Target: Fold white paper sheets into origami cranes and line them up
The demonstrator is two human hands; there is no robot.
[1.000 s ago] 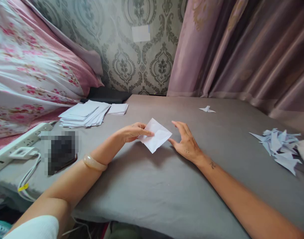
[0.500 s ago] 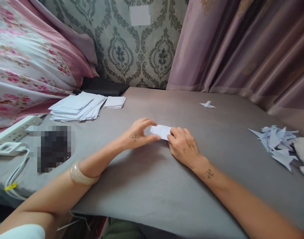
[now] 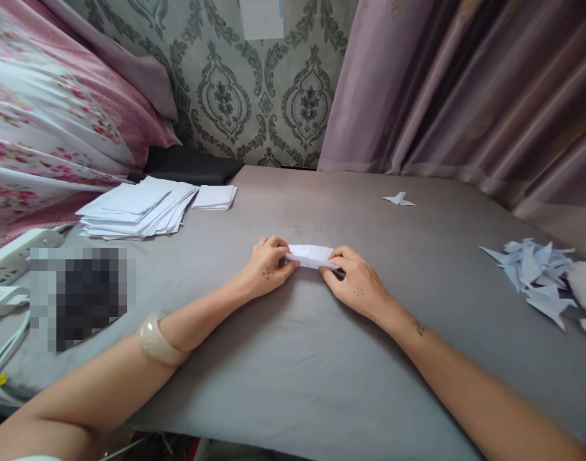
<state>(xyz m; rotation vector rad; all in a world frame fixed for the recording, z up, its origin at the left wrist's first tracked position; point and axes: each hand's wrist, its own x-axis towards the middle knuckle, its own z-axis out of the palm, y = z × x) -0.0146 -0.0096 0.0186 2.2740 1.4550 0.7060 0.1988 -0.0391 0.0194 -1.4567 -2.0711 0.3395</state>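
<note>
Between my two hands is a small white sheet of paper (image 3: pixel 310 251), creased lengthwise, with its near edge turned up as a narrow strip. My left hand (image 3: pixel 272 266) pinches its left end between thumb and fingers. At the right end, my right hand (image 3: pixel 353 274) grips the paper the same way, with the thumb at the near edge. Both hands are low over the grey cloth surface (image 3: pixel 273 358). A pale bangle (image 3: pixel 161 339) sits on my left forearm.
Back left are a large stack of white paper (image 3: pixel 136 208) and a smaller stack (image 3: pixel 214 197). A folded paper piece (image 3: pixel 399 198) lies far right of centre, and a pile of folded pieces (image 3: pixel 533 266) at the right. A power strip (image 3: pixel 21 256) and a blurred dark object (image 3: pixel 88 291) are at left.
My left hand has closed on the paper's left end. My right hand has turned, its thumb now at the near edge. The paper, flat before, now has its near edge raised.
</note>
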